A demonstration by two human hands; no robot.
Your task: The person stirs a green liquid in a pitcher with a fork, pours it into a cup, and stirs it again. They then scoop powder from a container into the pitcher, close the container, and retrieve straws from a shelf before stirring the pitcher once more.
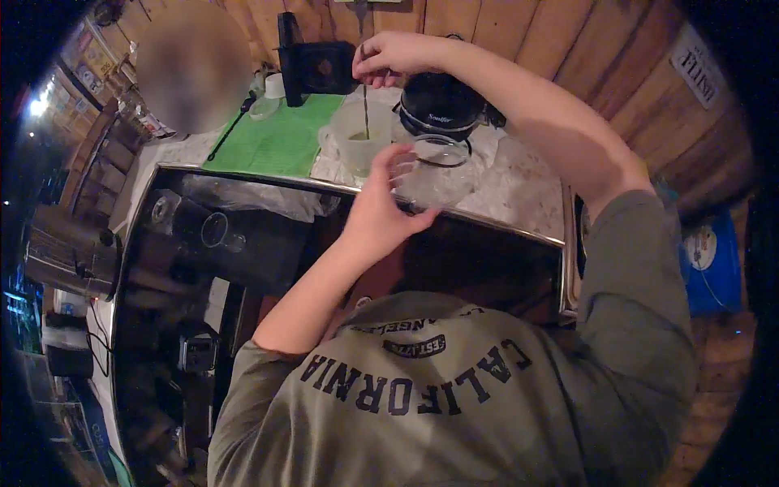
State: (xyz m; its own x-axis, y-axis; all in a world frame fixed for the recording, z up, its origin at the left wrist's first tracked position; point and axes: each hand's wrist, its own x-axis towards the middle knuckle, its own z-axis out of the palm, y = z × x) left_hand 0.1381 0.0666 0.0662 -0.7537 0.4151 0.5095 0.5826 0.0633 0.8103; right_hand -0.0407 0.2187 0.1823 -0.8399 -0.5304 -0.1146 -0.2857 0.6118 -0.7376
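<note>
My right hand (388, 58) is raised above the counter, fingers pinched on a thin dark stirring stick (366, 109). The stick points down into a translucent white jug (363, 144) with some liquid in it. Lower down, my left hand (389, 199) curves its fingers and thumb around the side of a clear glass jar (438, 180) with a dark ring near its rim. The glass stands close to the jug, by the counter's front edge. Behind it sits a black round appliance (441, 105) with white lettering.
A green mat (284, 142) lies left of the jug, with a black long-handled utensil (231, 126) across its edge. A black stand (316, 66) is against the wooden wall. Below the counter, a clear cup (223, 231) stands on a dark surface. Another person (193, 65) is at the back left.
</note>
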